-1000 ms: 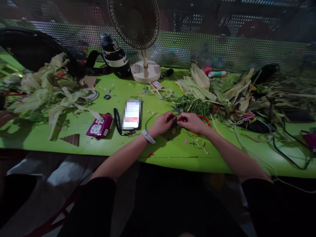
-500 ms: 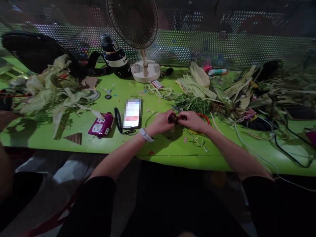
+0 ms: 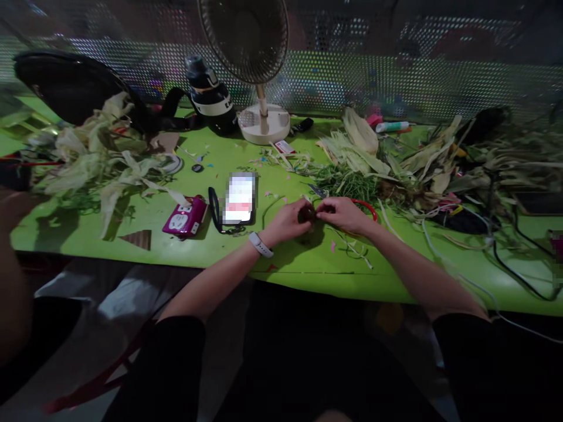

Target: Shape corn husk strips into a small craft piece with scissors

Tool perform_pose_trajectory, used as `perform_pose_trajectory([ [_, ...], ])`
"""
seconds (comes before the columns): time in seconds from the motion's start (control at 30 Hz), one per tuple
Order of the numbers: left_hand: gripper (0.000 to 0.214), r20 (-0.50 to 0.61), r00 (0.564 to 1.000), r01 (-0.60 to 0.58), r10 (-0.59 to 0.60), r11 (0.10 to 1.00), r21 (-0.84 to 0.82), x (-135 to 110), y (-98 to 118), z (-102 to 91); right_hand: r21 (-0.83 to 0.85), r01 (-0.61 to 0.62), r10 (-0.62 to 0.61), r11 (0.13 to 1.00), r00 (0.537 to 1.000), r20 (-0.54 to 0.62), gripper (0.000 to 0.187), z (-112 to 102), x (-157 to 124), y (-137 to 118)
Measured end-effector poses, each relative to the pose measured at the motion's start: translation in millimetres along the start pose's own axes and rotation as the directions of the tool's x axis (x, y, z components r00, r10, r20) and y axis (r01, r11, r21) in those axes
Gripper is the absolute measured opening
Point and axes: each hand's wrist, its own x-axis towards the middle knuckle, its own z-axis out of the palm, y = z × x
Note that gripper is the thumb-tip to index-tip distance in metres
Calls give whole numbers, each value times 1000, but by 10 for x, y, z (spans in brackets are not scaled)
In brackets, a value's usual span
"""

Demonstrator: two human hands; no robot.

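Note:
My left hand (image 3: 291, 223), with a white band (image 3: 261, 245) on its wrist, is closed with curled fingers above the green table (image 3: 229, 255). Fingertip to fingertip with it, my right hand (image 3: 342, 214) is pinched. Something small and dark sits between the fingers, too hidden to make out. Scissors lie by the right hand, partly covered by it: their red handle (image 3: 368, 207) shows behind, and the blade tip (image 3: 317, 191) points left. Thin pale stalks (image 3: 358, 253) lie beside my right wrist. Cut green strands (image 3: 347, 181) are heaped just beyond both hands.
Corn husks (image 3: 360, 132) are piled at the back right, more husks (image 3: 101, 146) at the left. A phone (image 3: 240, 199) and a purple packet (image 3: 187, 218) lie left of my hands. Behind stand a fan (image 3: 264, 124) and a black bottle (image 3: 211, 99). Another person's arm (image 3: 13, 264) is at far left.
The whole view has shifted slightly, so things on the table sit a little further right. My hands stay together, with a slightly wider gap showing inside the left hand's curled fingers.

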Motion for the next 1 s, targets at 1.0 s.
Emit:
perform_pose_trajectory([
  [1.0,12,-10,994,-93,105,919,382,17,-34,32,-61,32,-31,998,999,18,12,-21,11,9],
])
